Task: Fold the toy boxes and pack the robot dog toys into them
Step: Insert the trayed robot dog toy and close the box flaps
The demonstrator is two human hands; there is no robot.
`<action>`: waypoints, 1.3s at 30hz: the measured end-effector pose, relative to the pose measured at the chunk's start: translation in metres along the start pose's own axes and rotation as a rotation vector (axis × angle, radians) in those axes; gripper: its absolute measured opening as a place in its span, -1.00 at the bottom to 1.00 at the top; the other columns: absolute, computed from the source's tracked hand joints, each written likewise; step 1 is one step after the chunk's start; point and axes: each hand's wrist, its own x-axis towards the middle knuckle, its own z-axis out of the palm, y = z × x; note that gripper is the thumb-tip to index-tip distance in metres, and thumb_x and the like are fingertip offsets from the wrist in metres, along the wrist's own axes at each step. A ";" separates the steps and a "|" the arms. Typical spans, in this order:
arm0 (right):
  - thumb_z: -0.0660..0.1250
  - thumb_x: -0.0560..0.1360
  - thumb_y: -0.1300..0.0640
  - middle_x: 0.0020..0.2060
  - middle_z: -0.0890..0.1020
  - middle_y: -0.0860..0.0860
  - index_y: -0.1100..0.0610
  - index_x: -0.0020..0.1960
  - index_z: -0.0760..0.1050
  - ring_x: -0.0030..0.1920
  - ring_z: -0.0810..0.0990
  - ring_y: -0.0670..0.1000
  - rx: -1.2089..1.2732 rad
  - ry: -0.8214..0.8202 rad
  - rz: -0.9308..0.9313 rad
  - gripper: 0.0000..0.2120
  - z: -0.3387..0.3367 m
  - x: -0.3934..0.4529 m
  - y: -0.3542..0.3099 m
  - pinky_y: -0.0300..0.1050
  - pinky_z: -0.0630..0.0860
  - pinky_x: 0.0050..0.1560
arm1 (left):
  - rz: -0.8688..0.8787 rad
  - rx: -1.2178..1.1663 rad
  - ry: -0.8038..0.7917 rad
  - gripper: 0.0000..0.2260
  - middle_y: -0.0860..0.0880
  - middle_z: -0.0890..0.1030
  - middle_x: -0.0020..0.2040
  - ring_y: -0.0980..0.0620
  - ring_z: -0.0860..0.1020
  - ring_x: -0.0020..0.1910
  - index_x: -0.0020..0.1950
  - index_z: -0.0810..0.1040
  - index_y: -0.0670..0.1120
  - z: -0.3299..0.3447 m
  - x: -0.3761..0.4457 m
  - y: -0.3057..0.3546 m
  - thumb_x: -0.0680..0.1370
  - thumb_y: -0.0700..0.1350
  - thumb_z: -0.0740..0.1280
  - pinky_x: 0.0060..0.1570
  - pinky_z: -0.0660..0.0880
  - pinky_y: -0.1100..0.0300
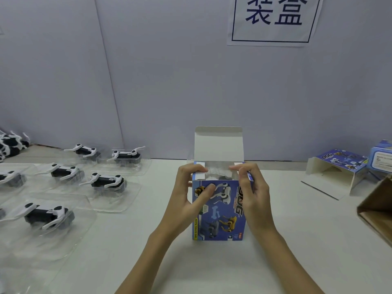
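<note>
On a white table [127, 262] against a pale wall [169, 81], both hands, left [191, 198] and right [252, 194], grip an upright blue box [220, 211], lid flap [218, 143] pointing up.

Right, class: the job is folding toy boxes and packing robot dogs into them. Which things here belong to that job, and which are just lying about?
Belongs to the job:
- blue toy box, top lid up
- left hand and right hand, gripping its side flaps
- robot dog toys in clear trays
- unfolded box

Just lying about:
- wall sign
- brown carton
</note>
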 end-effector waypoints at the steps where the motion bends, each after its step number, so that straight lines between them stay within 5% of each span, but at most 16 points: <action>1: 0.13 0.61 -0.38 0.08 0.63 0.00 -0.23 0.04 0.51 0.09 0.67 0.18 -0.013 0.001 0.005 -0.70 0.000 0.001 0.000 0.30 0.66 -0.08 | 0.006 0.007 0.001 -0.69 0.05 0.45 0.34 -0.14 0.56 0.34 0.22 0.42 0.21 0.001 0.001 0.000 0.53 0.23 0.36 0.15 0.60 -0.26; 6: 0.16 0.64 -0.13 -0.01 0.60 0.05 -0.15 -0.07 0.51 0.08 0.66 0.26 0.042 0.023 0.071 -0.80 0.003 0.007 -0.003 0.28 0.66 -0.06 | 0.143 0.064 0.072 -0.76 0.06 0.45 0.22 0.16 0.49 0.31 0.12 0.46 0.08 0.005 0.006 0.003 0.58 0.20 0.30 0.12 0.54 0.31; 11: 0.20 0.58 0.03 -0.03 0.65 -0.08 -0.17 -0.03 0.56 0.01 0.67 0.32 0.182 0.043 0.118 -0.83 0.004 0.006 -0.009 0.26 0.65 -0.18 | -0.005 -0.050 0.100 -0.83 0.46 0.42 0.36 0.24 0.34 0.52 -0.02 0.52 0.25 0.005 0.009 0.001 0.52 0.29 0.34 0.20 0.58 0.00; 13: 0.24 0.56 0.09 0.05 0.66 -0.10 -0.16 0.20 0.53 0.03 0.67 0.31 0.250 0.054 0.108 -0.74 0.003 0.006 -0.011 0.30 0.65 -0.11 | -0.029 -0.157 0.092 -0.82 0.39 0.39 0.45 0.20 0.44 0.46 -0.01 0.54 0.16 0.006 0.009 0.003 0.53 0.22 0.40 0.05 0.63 0.05; 15: 0.27 0.55 0.11 0.07 0.66 -0.16 -0.23 0.42 0.38 0.03 0.71 0.18 0.352 0.058 0.129 -0.52 0.002 0.007 -0.012 0.12 0.69 -0.12 | -0.028 -0.234 0.079 -0.88 0.27 0.43 0.47 0.08 0.53 0.39 -0.02 0.55 0.12 0.005 0.011 0.005 0.57 0.11 0.43 -0.08 0.64 0.14; 17: 0.29 0.56 0.09 0.11 0.67 -0.15 -0.29 0.50 0.31 0.11 0.71 0.15 0.369 0.039 0.143 -0.44 0.000 0.008 -0.011 0.12 0.68 -0.01 | -0.022 -0.260 0.065 -0.91 0.15 0.48 0.45 -0.05 0.55 0.38 0.00 0.55 0.10 0.003 0.012 0.004 0.58 0.05 0.43 -0.10 0.65 0.12; 19: 0.26 0.59 0.05 0.17 0.68 -0.04 -0.27 0.39 0.47 0.19 0.67 0.23 0.310 0.020 0.124 -0.59 0.000 0.008 -0.010 0.20 0.63 0.12 | -0.054 -0.279 0.061 -0.81 0.08 0.52 0.43 -0.10 0.56 0.38 0.08 0.54 0.10 0.003 0.011 0.005 0.54 0.11 0.45 -0.08 0.68 0.03; 22: 0.17 0.65 0.01 0.14 0.69 0.09 -0.08 0.21 0.60 0.13 0.70 0.23 0.300 0.048 0.110 -0.74 0.001 0.003 -0.006 0.04 0.70 -0.06 | -0.042 -0.342 0.083 -0.59 0.05 0.55 0.37 -0.10 0.59 0.34 0.25 0.40 0.20 0.003 0.011 0.007 0.51 0.17 0.51 -0.04 0.69 -0.05; 26: 0.02 0.69 -0.11 0.11 0.71 0.10 0.05 0.20 0.59 0.08 0.73 0.12 0.358 0.064 0.171 -0.58 -0.001 -0.002 -0.002 -0.17 0.67 -0.13 | -0.008 -0.229 0.062 -0.40 0.10 0.56 0.34 -0.12 0.56 0.36 0.38 0.38 0.07 0.000 0.011 0.008 0.48 0.27 0.49 0.01 0.68 -0.08; 30: 0.16 0.60 -0.36 0.11 0.70 0.01 -0.08 0.18 0.55 0.08 0.74 0.07 0.292 -0.016 0.130 -0.57 0.000 -0.003 -0.006 -0.20 0.66 -0.19 | 0.039 -0.143 0.024 -0.55 0.10 0.44 0.44 -0.12 0.46 0.46 0.27 0.45 -0.03 -0.004 0.009 -0.002 0.52 0.16 0.46 0.07 0.65 -0.21; 34: 0.38 0.40 -0.49 0.13 0.65 -0.16 -0.18 0.20 0.47 0.13 0.72 0.08 0.187 -0.056 0.107 -0.47 0.004 -0.005 -0.006 -0.13 0.69 -0.23 | 0.034 -0.164 0.013 -0.54 0.13 0.37 0.50 -0.07 0.47 0.46 0.26 0.42 0.07 0.000 0.008 -0.001 0.54 0.35 0.36 -0.02 0.68 0.02; 39: 0.37 0.38 -0.51 0.13 0.65 -0.19 -0.22 0.21 0.48 0.14 0.72 0.07 0.146 -0.041 0.098 -0.46 0.003 -0.004 -0.007 -0.11 0.70 -0.22 | 0.015 -0.253 -0.003 -0.70 0.23 0.30 0.54 0.01 0.45 0.48 0.33 0.38 0.07 0.006 0.005 -0.004 0.65 0.13 0.25 0.07 0.66 0.10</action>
